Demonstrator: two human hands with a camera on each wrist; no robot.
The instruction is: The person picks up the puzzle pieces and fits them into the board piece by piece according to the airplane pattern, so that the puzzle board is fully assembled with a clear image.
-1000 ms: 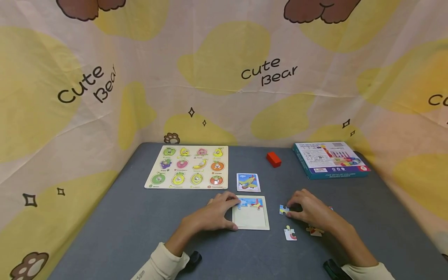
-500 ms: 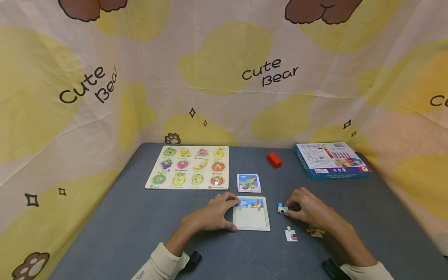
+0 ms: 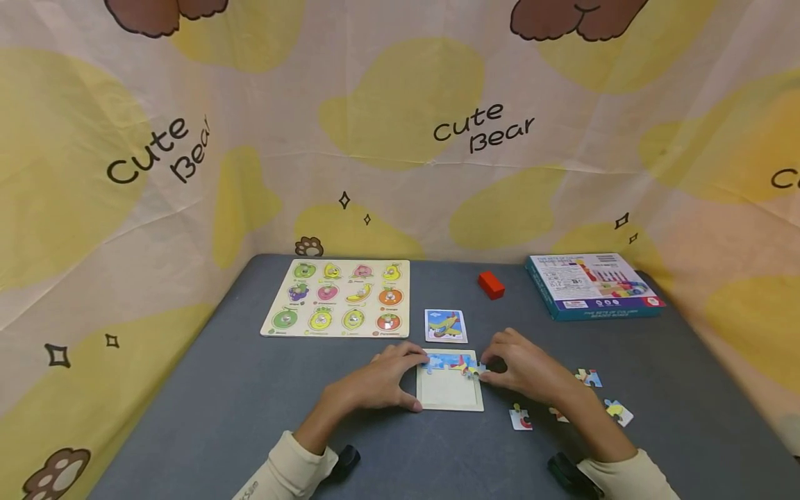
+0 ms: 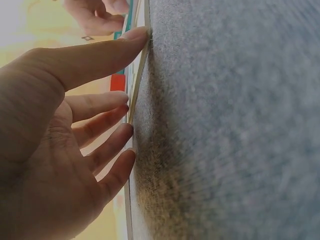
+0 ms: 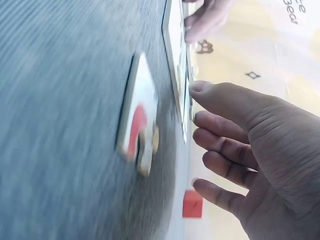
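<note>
A pale square puzzle tray (image 3: pixel 450 397) lies flat, with an inset strip of blue sky and red-yellow plane pieces along its far side. My left hand (image 3: pixel 378 378) rests at the tray's left edge, index finger near the far corner and thumb at the near one; its fingers (image 4: pixel 112 155) look relaxed in the left wrist view. Between thumb and index finger, my right hand (image 3: pixel 525 368) pinches a blue-and-yellow jigsaw piece (image 3: pixel 481 368) over the tray's right rim. A white jigsaw piece with a pink patch (image 3: pixel 521 418) lies close by on the table.
More loose jigsaw pieces (image 3: pixel 619 412) lie right of the tray, partly behind my right forearm. Beyond the tray are an airplane picture card (image 3: pixel 446 326), a fruit board (image 3: pixel 337 298) at left, a red block (image 3: pixel 491 285) and a flat toy box (image 3: pixel 594 288). Printed cloth surrounds the table.
My right hand has carried the blue-and-yellow jigsaw piece left from the table to the tray's right rim, uncovering loose pieces behind it. My left hand has stayed put.
</note>
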